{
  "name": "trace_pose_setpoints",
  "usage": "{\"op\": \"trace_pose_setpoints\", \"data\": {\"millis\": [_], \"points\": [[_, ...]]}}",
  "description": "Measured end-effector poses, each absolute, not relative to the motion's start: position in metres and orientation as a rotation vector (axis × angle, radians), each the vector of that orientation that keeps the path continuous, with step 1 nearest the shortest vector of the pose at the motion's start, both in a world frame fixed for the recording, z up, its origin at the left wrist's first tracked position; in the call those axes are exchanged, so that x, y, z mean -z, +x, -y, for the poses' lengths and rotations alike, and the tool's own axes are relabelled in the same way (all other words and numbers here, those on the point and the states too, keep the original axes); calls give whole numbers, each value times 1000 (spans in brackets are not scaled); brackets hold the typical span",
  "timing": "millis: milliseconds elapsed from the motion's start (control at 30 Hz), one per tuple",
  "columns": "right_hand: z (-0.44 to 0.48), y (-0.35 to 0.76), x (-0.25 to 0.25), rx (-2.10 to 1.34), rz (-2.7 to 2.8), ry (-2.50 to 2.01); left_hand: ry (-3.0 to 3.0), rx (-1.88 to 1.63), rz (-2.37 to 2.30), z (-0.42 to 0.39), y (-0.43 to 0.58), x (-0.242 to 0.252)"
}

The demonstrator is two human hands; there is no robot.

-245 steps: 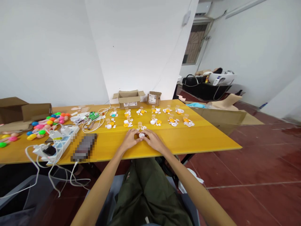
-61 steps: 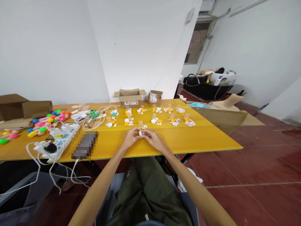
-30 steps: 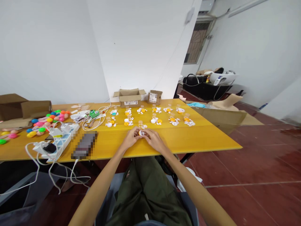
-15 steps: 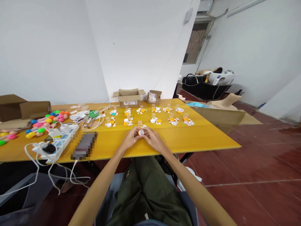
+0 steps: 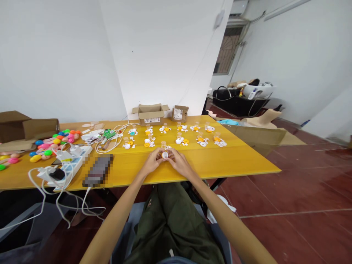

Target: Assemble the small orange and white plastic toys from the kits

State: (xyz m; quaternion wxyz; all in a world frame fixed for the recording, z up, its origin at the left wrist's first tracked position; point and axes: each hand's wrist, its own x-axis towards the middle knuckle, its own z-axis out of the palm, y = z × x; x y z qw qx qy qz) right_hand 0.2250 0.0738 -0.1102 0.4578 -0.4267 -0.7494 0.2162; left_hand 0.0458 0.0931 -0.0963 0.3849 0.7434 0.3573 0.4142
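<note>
Both my hands meet over the yellow table (image 5: 233,161) near its front edge. My left hand (image 5: 152,162) and my right hand (image 5: 178,163) pinch a small round white plastic part (image 5: 165,155) between their fingertips. Just beyond them a small clear cup (image 5: 163,144) stands with white gear-like pieces beside it. Further back lie two rows of small sets of white and orange plastic parts (image 5: 182,140), each with a clear cup.
A white power strip with cables (image 5: 64,165) and a blurred dark flat device (image 5: 98,170) lie to the left. Coloured plastic eggs (image 5: 52,145) and cardboard boxes (image 5: 24,128) sit far left. Two small open boxes (image 5: 150,114) stand at the back edge.
The small part now shows white where an orange side showed one and two seconds ago. My hands have stayed at the same spot on the table.
</note>
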Motion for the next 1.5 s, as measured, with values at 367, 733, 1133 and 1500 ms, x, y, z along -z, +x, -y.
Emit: {"op": "trace_pose_setpoints", "data": {"millis": [367,733,1133,1500], "points": [[-74,225,112,-514,1849,-1056,1867,-1061,-884,-96,46,101],[-75,225,113,-511,1859,-1044,1819,-1066,-865,-109,40,122],[-73,225,109,-531,1855,-1047,1851,-1061,-865,-105,39,117],[-73,225,108,-543,1851,-1050,1883,-1058,-884,-95,44,101]]}}
